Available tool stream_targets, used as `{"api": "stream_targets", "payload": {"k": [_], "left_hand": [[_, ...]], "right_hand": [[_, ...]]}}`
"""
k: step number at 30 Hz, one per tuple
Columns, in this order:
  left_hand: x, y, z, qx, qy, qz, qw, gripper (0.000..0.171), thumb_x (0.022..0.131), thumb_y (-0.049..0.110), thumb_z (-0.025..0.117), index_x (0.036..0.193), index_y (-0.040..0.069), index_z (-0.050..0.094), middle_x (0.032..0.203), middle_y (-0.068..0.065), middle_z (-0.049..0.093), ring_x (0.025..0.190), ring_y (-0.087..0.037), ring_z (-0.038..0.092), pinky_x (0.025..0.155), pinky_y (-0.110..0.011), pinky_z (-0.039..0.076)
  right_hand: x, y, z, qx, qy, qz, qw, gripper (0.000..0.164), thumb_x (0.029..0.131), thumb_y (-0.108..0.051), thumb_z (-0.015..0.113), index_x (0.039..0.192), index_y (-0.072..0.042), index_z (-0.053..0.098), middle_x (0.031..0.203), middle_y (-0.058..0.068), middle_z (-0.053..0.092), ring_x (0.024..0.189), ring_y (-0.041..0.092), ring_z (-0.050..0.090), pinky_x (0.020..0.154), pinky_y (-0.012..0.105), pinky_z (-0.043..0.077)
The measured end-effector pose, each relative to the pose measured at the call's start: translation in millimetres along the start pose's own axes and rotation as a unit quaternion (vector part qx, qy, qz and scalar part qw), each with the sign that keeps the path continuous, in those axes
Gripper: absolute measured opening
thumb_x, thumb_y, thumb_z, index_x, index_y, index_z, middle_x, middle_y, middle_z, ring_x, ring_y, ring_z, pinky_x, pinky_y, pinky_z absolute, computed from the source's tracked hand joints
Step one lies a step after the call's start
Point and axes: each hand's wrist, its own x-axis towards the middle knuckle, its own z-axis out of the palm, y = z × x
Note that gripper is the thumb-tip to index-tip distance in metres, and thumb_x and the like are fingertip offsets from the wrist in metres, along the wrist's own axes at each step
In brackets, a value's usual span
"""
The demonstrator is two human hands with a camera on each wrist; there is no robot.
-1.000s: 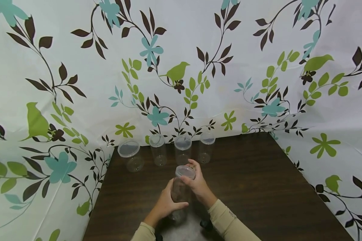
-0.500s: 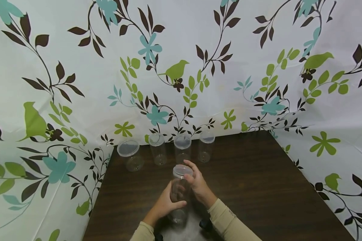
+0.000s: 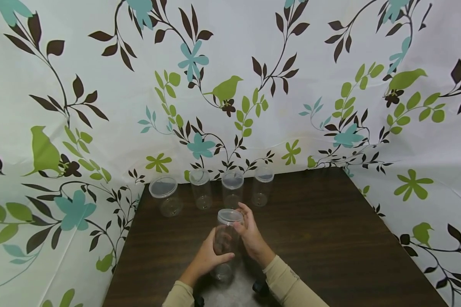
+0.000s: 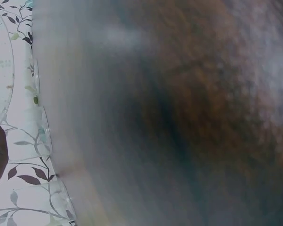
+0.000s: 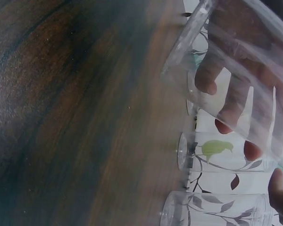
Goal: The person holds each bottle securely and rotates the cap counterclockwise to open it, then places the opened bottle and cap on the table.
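A tall clear plastic jar (image 3: 226,241) with a translucent lid (image 3: 229,216) is held near the front of the table. My left hand (image 3: 209,258) grips its body, thumb across the front and fingers round the far side. Those fingers show through the clear wall in the right wrist view, where the jar (image 5: 254,61) leans compared with the standing ones. At the top, my right hand (image 3: 255,238) holds the lid's right side between thumb and fingers. Whether the jar's base touches the table is unclear. The left wrist view shows mostly blurred tabletop.
Along the back of the dark wood table (image 3: 330,238) stand several lidded clear jars: a wide one (image 3: 165,196) at left, then narrower ones, including one (image 3: 263,187) at the right end. A patterned curtain (image 3: 311,85) rises behind. Small dark objects (image 3: 260,288) lie near the right sleeve.
The jar and both hands have shifted slightly to the left. My right thumb has moved from over the lid's top to its side. The back jars stay put.
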Motion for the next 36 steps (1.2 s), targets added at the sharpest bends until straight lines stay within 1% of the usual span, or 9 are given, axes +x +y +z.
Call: {"api": "stream_targets", "payload": {"k": [4, 7, 11, 16, 22, 27, 31, 34, 36], "left_hand": [[-0.6, 0.1, -1.0, 0.011, 0.003, -0.005, 0.9999, 0.077, 0.081, 0.004, 0.083, 0.145, 0.005, 0.039, 0.119, -0.015, 0.065, 0.096, -0.021, 0.067, 0.083, -0.032, 0.056], [-1.5, 0.4, -0.9, 0.025, 0.000, -0.009, 0.9996, 0.079, 0.081, 0.009, 0.085, 0.145, 0.006, 0.039, 0.119, -0.012, 0.065, 0.096, -0.021, 0.067, 0.084, -0.033, 0.056], [-2.0, 0.9, -0.2, 0.034, -0.002, -0.016, 0.9993, 0.082, 0.080, 0.016, 0.087, 0.146, 0.008, 0.039, 0.118, -0.008, 0.065, 0.098, -0.020, 0.067, 0.086, -0.033, 0.055], [-1.3, 3.4, -0.6, 0.036, 0.005, -0.009, 0.9993, 0.082, 0.079, 0.015, 0.087, 0.146, 0.007, 0.040, 0.117, -0.007, 0.066, 0.098, -0.020, 0.067, 0.088, -0.033, 0.054], [-0.5, 6.0, -1.6, 0.029, 0.005, 0.006, 0.9995, 0.078, 0.080, 0.008, 0.085, 0.144, 0.004, 0.041, 0.117, -0.014, 0.066, 0.097, -0.021, 0.067, 0.085, -0.033, 0.055], [0.1, 8.6, -2.6, 0.020, 0.008, 0.001, 0.9998, 0.078, 0.079, 0.002, 0.085, 0.143, 0.004, 0.042, 0.117, -0.014, 0.066, 0.097, -0.025, 0.067, 0.085, -0.032, 0.055], [0.3, 8.8, -3.5, 0.025, 0.001, 0.001, 0.9997, 0.077, 0.079, 0.002, 0.085, 0.143, 0.004, 0.042, 0.118, -0.014, 0.065, 0.097, -0.024, 0.066, 0.085, -0.033, 0.055], [-0.1, 7.9, -4.6, 0.029, -0.007, 0.001, 0.9995, 0.075, 0.080, 0.006, 0.085, 0.142, 0.005, 0.042, 0.119, -0.013, 0.065, 0.098, -0.023, 0.066, 0.086, -0.033, 0.055], [-0.6, 6.6, -5.6, 0.032, -0.013, 0.005, 0.9994, 0.075, 0.081, 0.008, 0.085, 0.142, 0.005, 0.042, 0.120, -0.013, 0.065, 0.099, -0.022, 0.066, 0.087, -0.033, 0.055]], "right_hand": [[-0.9, -2.6, 0.7, -0.007, -0.012, 0.017, 1.000, 0.090, 0.096, -0.030, 0.071, 0.154, 0.005, 0.011, 0.145, 0.024, 0.031, 0.124, 0.013, 0.046, 0.103, 0.024, 0.039], [-1.8, -3.5, 0.6, -0.012, -0.028, 0.024, 0.999, 0.093, 0.095, -0.032, 0.072, 0.156, 0.003, 0.010, 0.149, 0.030, 0.031, 0.125, 0.013, 0.049, 0.104, 0.024, 0.039], [-0.5, -0.2, 1.1, -0.011, -0.037, 0.016, 0.999, 0.095, 0.094, -0.031, 0.075, 0.156, 0.002, 0.012, 0.147, 0.030, 0.037, 0.122, 0.013, 0.054, 0.103, 0.026, 0.041], [2.3, 0.4, 3.1, -0.014, -0.034, 0.002, 0.999, 0.094, 0.092, -0.030, 0.077, 0.155, 0.002, 0.014, 0.145, 0.026, 0.041, 0.120, 0.013, 0.056, 0.102, 0.026, 0.043], [2.8, -0.6, 6.1, -0.022, -0.018, -0.005, 1.000, 0.093, 0.093, -0.026, 0.075, 0.154, 0.004, 0.011, 0.149, 0.031, 0.030, 0.123, 0.013, 0.053, 0.103, 0.025, 0.042], [2.6, -2.9, 7.8, -0.042, -0.004, 0.004, 0.999, 0.094, 0.092, -0.030, 0.076, 0.153, 0.003, 0.013, 0.143, 0.025, 0.031, 0.119, 0.016, 0.051, 0.100, 0.025, 0.044], [3.9, -5.2, 7.3, -0.045, -0.008, 0.011, 0.999, 0.100, 0.089, -0.034, 0.080, 0.154, 0.003, 0.013, 0.143, 0.027, 0.031, 0.117, 0.017, 0.052, 0.099, 0.025, 0.045], [4.9, -7.0, 5.9, -0.047, -0.015, 0.014, 0.999, 0.100, 0.089, -0.032, 0.080, 0.155, 0.001, 0.014, 0.144, 0.027, 0.035, 0.117, 0.017, 0.054, 0.099, 0.025, 0.046], [5.8, -7.5, 3.4, -0.039, -0.025, 0.015, 0.999, 0.096, 0.090, -0.028, 0.080, 0.155, 0.001, 0.015, 0.143, 0.023, 0.040, 0.116, 0.016, 0.056, 0.098, 0.026, 0.047]]}}
